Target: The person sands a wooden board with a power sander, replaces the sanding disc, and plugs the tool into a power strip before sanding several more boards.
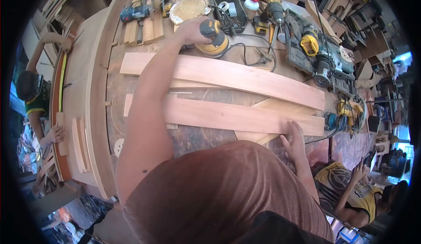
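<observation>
My left hand (191,32) reaches across the bench, its fingers closed round the yellow and black orbital sander (213,46), which sits beyond the far plank. A pale wooden plank (245,83) lies at a slant across the bench. Nearer to me is a second plank (219,116), roughly parallel to it. My right hand (294,142) rests at this near plank's front edge, toward its right end, with fingers apart. My left forearm hides part of both planks. Thinner wood pieces (267,108) lie under and between them.
Drills (275,9), a black tray of screws (229,18), a red-capped bottle (251,3) and a cord (245,55) crowd the far side. Power tools (324,64) lie at right. One person (31,86) works by a long panel (87,90) at left; another (351,187) sits at right.
</observation>
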Demonstrator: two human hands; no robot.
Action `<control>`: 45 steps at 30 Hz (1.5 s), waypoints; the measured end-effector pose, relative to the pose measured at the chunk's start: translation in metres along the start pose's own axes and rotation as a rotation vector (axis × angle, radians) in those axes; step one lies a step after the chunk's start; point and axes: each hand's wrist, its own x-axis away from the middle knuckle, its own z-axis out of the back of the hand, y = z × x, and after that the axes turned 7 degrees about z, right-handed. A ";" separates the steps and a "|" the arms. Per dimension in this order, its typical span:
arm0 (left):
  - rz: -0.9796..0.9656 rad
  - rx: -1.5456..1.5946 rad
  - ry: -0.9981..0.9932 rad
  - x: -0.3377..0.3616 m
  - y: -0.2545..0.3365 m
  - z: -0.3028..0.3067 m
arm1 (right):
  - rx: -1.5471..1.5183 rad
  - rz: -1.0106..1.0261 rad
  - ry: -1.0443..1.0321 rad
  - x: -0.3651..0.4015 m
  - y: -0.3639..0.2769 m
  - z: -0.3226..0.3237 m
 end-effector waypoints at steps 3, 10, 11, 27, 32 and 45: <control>-0.051 0.345 0.381 0.009 -0.028 0.000 | -0.027 -0.045 0.062 -0.006 0.010 -0.002; -0.160 1.629 0.467 0.052 -0.017 -0.001 | -0.087 0.100 0.120 -0.046 -0.013 0.001; -0.180 1.880 0.464 0.058 -0.014 -0.004 | -0.110 0.155 0.131 -0.055 -0.019 0.001; 0.095 2.185 0.815 0.193 0.087 -0.019 | -0.475 0.671 -0.391 -0.180 -0.167 -0.026; 0.207 2.077 0.940 0.240 0.042 -0.007 | -0.060 0.515 -0.397 -0.192 -0.105 -0.056; 0.371 1.870 1.131 0.303 0.015 -0.005 | 0.327 0.427 0.187 -0.220 -0.017 0.135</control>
